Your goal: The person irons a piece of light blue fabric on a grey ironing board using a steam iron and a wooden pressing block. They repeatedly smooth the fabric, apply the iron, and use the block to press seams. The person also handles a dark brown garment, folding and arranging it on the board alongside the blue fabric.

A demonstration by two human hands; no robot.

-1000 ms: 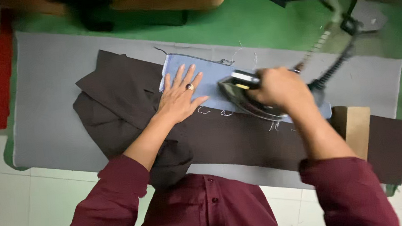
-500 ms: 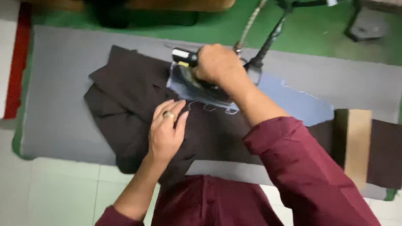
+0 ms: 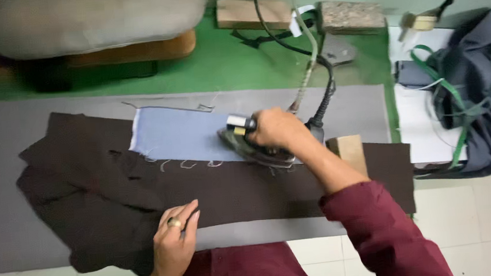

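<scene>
The right hand is closed around the handle of a steam iron, whose soleplate rests flat where a pale blue lining panel meets a dark brown garment. The left hand lies palm down with fingers loosely extended on the near edge of the dark brown garment, grasping nothing; a ring shows on one finger. Both forearms are covered by maroon sleeves.

The dark brown garment is spread lengthwise across a grey padded ironing table, with its bulkier folded part at the left and a flat strip running to the right. Loose basting threads follow the seam between blue and brown cloth. A small wooden block sits on the garment just beside the iron's rear. A black cord and a pale hose rise from the iron toward the top of the view.

Beyond the table lies a green surface bearing a wooden block and a speckled stone block. At the right, a dark bundle of cloth tied with green tape rests on a white surface.
</scene>
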